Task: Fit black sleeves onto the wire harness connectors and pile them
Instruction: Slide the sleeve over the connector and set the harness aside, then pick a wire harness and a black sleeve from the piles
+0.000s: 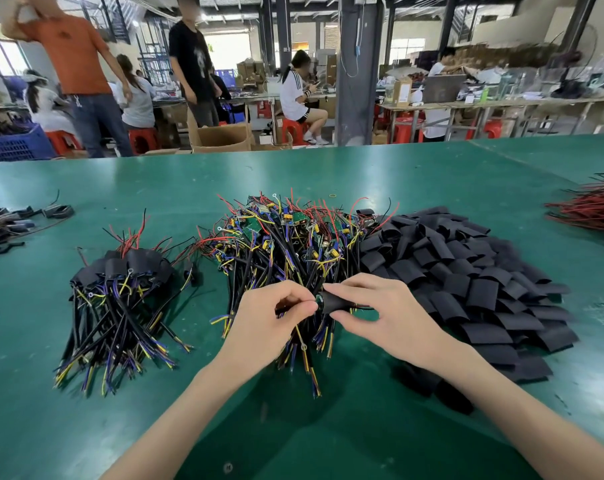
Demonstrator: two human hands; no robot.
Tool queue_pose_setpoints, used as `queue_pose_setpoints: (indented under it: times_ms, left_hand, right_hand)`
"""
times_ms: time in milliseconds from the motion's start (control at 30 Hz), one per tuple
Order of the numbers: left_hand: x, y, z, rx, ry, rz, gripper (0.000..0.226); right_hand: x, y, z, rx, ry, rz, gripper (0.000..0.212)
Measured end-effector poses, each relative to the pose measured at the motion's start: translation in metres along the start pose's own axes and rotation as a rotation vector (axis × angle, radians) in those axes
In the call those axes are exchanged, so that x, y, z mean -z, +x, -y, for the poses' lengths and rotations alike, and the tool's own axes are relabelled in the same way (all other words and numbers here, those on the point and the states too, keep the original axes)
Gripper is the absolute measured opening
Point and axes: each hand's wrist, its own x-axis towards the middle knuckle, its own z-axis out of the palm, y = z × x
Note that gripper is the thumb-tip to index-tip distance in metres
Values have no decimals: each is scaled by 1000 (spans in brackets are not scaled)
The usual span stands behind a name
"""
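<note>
Green table [363,174]: right hand [383,306] pinches black sleeve [337,301]. Left hand [273,313] pinches harness [305,336], connector probably half inside.

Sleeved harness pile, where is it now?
Head view: the sleeved harness pile sits on the green table, left of the bare harness heap and the left hand.

Your table [363,174] has a smooth green covering with a soft sheen that catches the ceiling light. The black sleeves [467,282] piled at your right look matt and thin, like flattened plastic tubing. The harness wires [286,244] wear smooth, faintly glossy plastic insulation, some tipped with small shiny metal ring terminals [304,347]. Beyond the table stands a box [221,136] of plain matt brown cardboard.
</note>
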Motion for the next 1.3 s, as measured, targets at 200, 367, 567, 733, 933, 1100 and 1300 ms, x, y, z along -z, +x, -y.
queue_pose_setpoints:
  times_ms: [200,367,567,733,933,1100,1300]
  left_hand:
    - [-4,-2,-1,-7,44,3,18]
    - [-3,-1,-2,27,15,-28,11]
    - [-1,-1,-1,31,11,-28,13]
    - [17,7,0,-1,152,-260,19]
    - [107,25,44,158,440,-902,14]
    - [129,17,76,586,713,-725,25]
    - [100,39,41,362,918,-711,30]
  right_hand:
    - [-2,1,8,70,-45,51,33]
    - [-1,2,7,71,-28,0,32]
    - [-4,1,2,48,-11,-5,35]
    - [-1,0,-3,-56,-56,28,60]
    - [5,4,-21,-277,-365,-120,47]
    - [7,2,-33,-484,-581,-75,35]
    - [12,-2,-43,-652,-764,90,31]
